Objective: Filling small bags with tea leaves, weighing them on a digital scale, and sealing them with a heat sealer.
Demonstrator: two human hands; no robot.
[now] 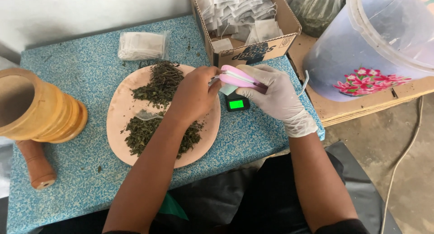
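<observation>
My right hand, in a white glove, grips a small pink hand sealer above a pocket scale with a lit green display. My bare left hand is closed at the sealer's tip, pinching a small white tea bag that is mostly hidden between the fingers and the sealer. Below my left arm sits a round pink plate heaped with dried dark green leaves. A clear plastic spoon lies on the leaves.
A cardboard box full of white tea bags stands at the back. A clear packet of empty bags lies on the blue speckled table. A wooden mortar and pestle are at left. A large translucent bucket is at right.
</observation>
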